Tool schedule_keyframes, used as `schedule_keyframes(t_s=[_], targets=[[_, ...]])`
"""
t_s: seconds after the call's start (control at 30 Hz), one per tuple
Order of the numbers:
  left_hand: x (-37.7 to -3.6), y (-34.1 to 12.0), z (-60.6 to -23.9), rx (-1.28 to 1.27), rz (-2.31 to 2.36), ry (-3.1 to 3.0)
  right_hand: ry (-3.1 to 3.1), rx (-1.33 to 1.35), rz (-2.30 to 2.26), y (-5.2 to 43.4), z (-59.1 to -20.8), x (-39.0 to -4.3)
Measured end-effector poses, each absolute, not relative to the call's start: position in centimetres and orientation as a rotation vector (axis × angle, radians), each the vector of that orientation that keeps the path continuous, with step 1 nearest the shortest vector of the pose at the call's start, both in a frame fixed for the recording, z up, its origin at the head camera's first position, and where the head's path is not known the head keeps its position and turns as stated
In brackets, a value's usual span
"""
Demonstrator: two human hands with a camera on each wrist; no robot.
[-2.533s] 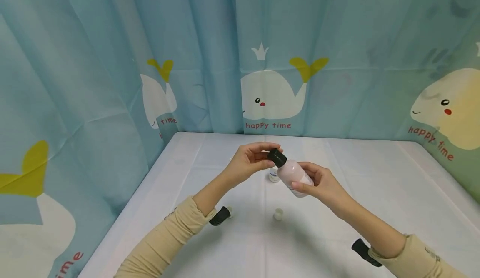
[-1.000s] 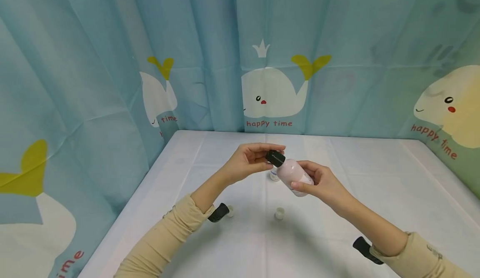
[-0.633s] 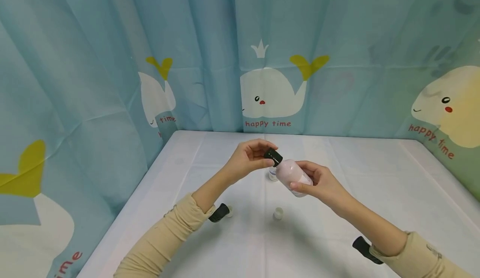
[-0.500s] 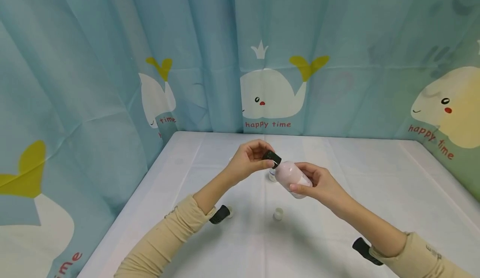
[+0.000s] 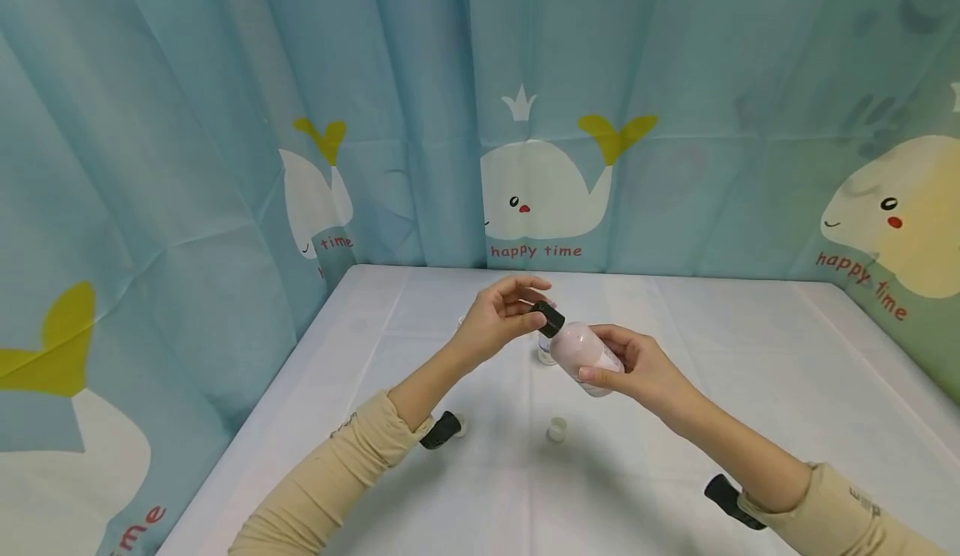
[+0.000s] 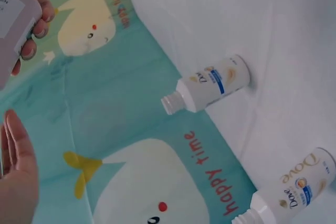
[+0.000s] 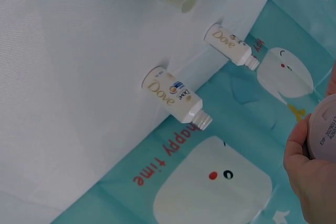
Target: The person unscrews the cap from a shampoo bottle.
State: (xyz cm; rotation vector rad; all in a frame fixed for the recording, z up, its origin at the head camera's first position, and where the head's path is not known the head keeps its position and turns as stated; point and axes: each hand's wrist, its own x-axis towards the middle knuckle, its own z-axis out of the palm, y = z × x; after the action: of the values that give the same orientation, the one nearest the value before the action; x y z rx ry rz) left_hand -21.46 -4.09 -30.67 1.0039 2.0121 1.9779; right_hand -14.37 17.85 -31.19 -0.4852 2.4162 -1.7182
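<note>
My right hand [image 5: 633,364] grips a pink bottle [image 5: 581,352] around its body, holding it tilted above the table with its top toward the left. On the bottle's neck sits a black cap [image 5: 548,319]. My left hand [image 5: 495,318] has its thumb against the near side of this cap and other fingers behind it, while the index finger stands lifted off. From the left wrist view, part of the left hand [image 6: 18,171] shows below the pink bottle [image 6: 16,24]. The right wrist view catches the bottle's printed base [image 7: 324,135] in the right hand [image 7: 307,177].
Two uncapped white Dove bottles [image 7: 172,94] [image 7: 227,44] stand on the white table [image 5: 465,498]. Two small whitish caps [image 5: 557,429] [image 5: 460,424] lie nearer me. A blue curtain [image 5: 420,81] with whale prints hangs along the table's back and left.
My left hand's fingers have shifted around the black cap, from straightened to curled, and now the index finger is lifted. The right hand and pink bottle have stayed nearly still.
</note>
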Motion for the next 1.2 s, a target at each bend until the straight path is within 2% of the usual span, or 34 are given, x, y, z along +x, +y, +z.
schedule_keyframes(t_s=[0.27, 0.37, 1.2], targets=[[-21.5, -5.3, -30.1, 1.360, 1.830, 1.972, 2.417, -0.463, -1.714, 18.0, -31.3, -14.3], [-21.6, -5.4, -29.9, 1.413, 1.782, 2.013, 2.420, -0.463, -1.712, 18.1, -31.3, -14.2], [-21.3, -4.8, -29.0, 1.119, 1.794, 2.203, 2.410, -0.486, -1.725, 18.1, -31.3, -13.8]])
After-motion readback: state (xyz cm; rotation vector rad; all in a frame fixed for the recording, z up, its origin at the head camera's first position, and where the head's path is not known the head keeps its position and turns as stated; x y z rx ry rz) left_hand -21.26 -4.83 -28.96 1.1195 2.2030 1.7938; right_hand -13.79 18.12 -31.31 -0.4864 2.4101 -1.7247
